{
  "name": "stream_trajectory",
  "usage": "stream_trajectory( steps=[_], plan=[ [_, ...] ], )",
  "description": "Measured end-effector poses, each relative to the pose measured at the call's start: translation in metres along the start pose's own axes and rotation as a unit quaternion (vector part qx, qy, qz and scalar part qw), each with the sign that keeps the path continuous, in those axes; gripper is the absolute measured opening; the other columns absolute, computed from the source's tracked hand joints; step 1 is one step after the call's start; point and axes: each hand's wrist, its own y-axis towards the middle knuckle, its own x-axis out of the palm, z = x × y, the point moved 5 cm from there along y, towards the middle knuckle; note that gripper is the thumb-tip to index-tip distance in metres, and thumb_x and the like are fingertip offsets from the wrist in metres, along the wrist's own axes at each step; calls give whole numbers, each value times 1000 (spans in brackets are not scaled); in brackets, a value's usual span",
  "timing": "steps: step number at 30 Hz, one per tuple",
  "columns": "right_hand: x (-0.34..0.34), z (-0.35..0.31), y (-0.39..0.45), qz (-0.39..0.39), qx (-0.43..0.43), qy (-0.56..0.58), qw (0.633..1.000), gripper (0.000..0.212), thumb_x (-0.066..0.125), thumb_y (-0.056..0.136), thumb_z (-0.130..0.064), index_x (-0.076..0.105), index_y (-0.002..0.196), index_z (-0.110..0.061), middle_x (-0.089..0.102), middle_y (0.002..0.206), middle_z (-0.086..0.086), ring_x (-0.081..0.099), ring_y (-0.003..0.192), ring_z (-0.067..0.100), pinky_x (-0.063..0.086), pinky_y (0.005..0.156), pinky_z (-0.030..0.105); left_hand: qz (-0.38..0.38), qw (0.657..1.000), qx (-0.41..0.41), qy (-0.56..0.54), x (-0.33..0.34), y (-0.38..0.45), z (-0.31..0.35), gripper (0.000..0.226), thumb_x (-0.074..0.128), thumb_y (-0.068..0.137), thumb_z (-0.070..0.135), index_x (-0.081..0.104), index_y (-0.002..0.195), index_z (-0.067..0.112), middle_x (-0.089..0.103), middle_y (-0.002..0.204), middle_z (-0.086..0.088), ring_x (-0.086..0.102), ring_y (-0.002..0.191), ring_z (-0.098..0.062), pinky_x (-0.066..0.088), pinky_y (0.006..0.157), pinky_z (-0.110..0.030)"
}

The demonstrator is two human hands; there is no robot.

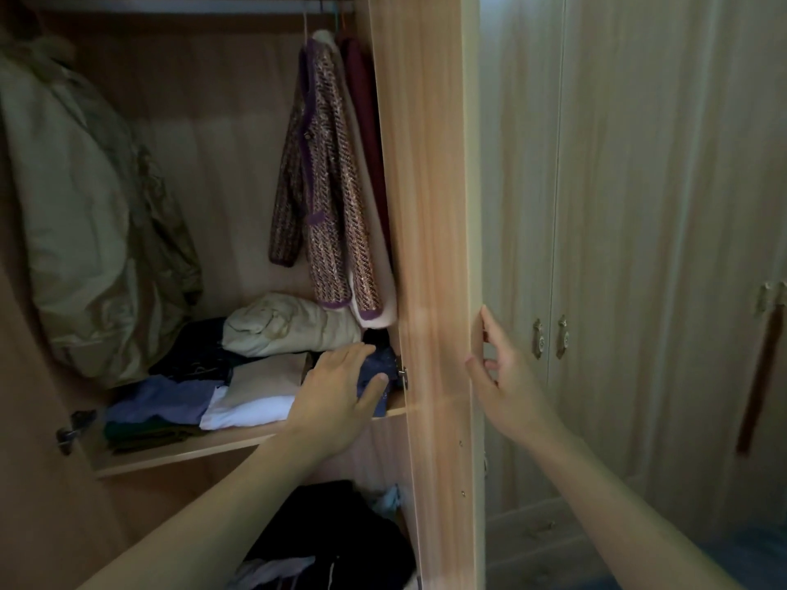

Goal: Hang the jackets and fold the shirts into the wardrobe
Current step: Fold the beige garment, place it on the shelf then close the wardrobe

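Now I am at the folding-and-stowing part of the job, settling a dark blue shirt onto the wardrobe shelf. My left hand rests on it with fingers nearly straight and spread, thumb lying along the near edge; it presses rather than grips. My right hand is on the outer edge of the open wardrobe door, fingers loosely curled round that edge, thumb on the side facing me.

The blue shirt sits at the far right end of the shelf, tight against the door hinge. It looks soft and bunched, more a wad than a flat fold (the dim light hides the detail). Just to its left lies a stack of folded clothes, beige over white, then a blue and dark green pile. Behind them sits a rolled cream bundle.

Above, a patterned purple jacket hangs from the rail, with a maroon garment behind it. A pale green coat hangs at the left.

I judge the next move calls for flattening the shirt and nudging it clear of the hinge, so the door can close without catching cloth. Dark clothes are heaped in the compartment below.
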Motion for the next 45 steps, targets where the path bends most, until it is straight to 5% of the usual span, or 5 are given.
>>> stream_trajectory(
  steps=[2, 5, 16, 36, 45],
  plan=[
    [3, -3, 0, 7, -15, 2, 1000, 66, 49, 101, -25, 12, 156, -28, 54, 135, 13, 54, 115, 34, 51, 95, 51, -1, 1000, -9, -1, 2, -2, -5, 78, 25, 82, 66, 52, 137, 17, 57, 135, -1, 49, 124, -23, 40, 98, -36],
    [11, -9, 1, 7, -48, 18, 999, 63, 48, 101, -14, 18, 155, -24, 43, 148, -18, 55, 122, 6, 48, 105, 38, -13, 1000, -18, 7, 7, -5, -15, 76, 27, 83, 65, 52, 137, 18, 57, 135, 0, 49, 124, -23, 40, 101, -36],
    [68, -28, 16, -51, -106, 65, 991, 69, 59, 96, -18, 22, 149, -41, 30, 154, -25, 28, 142, -5, 31, 119, 41, -43, 998, -34, -12, 4, -21, -73, 60, 36, 83, 55, 59, 124, 18, 61, 121, 0, 56, 111, -24, 47, 92, -43],
    [242, -106, 65, -19, -150, -46, 987, 80, 61, 94, -37, 10, 156, -34, 8, 164, -11, 7, 150, 3, 20, 122, 45, -76, 992, 67, -70, -14, -35, -218, 65, 47, 93, 46, 29, 152, 27, 41, 149, 6, 38, 135, -17, 35, 110, -33],
    [292, -103, 104, 37, -202, -53, 977, 82, 72, 84, -44, 30, 153, -30, 22, 156, 0, 23, 146, 11, 20, 118, 20, -49, 996, 57, -46, -16, -25, -262, 68, 53, 92, 38, 26, 153, 27, 35, 154, 6, 33, 139, -15, 37, 110, -36]
  ],
)
